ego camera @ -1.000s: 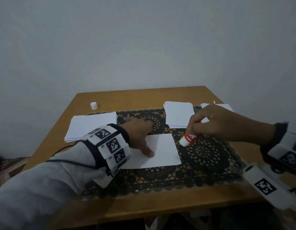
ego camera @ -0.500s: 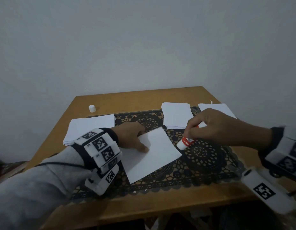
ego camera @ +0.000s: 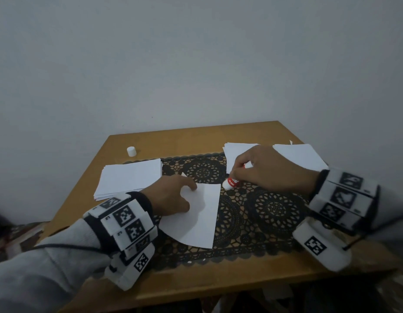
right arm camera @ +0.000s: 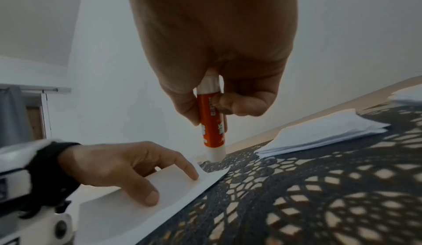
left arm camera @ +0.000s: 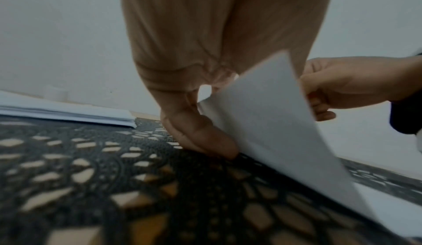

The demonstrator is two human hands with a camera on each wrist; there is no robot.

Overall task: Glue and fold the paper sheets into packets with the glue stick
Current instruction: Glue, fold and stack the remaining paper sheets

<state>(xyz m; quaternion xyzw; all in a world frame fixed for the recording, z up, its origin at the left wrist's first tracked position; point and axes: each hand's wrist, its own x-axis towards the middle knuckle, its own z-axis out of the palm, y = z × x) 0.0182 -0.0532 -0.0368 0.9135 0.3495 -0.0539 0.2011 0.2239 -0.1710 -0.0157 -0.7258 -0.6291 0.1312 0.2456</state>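
A single white paper sheet [ego camera: 200, 220] lies skewed on the black lace mat [ego camera: 270, 211], its left edge curled up. My left hand [ego camera: 173, 196] holds that edge, fingers on top [right arm camera: 189, 169] and thumb [left arm camera: 198, 135] below. My right hand [ego camera: 261, 170] grips a red and white glue stick [ego camera: 232, 182], uncapped tip down. In the right wrist view the glue stick [right arm camera: 211, 122] points at the mat just beyond the sheet's far corner [right arm camera: 219, 174]. The left wrist view shows the raised sheet [left arm camera: 262, 131] in front of my right hand [left arm camera: 342, 83].
The wooden table [ego camera: 218, 281] stands against a bare wall. A stack of white sheets [ego camera: 130, 177] lies at the left, two more stacks at the back [ego camera: 235, 152] and back right [ego camera: 302, 154]. The white glue cap [ego camera: 131, 151] stands at the back left.
My left hand has turned the sheet from crosswise to nearly lengthwise and lifted its left edge. The right hand with the glue stick has stayed by the sheet's far right corner.
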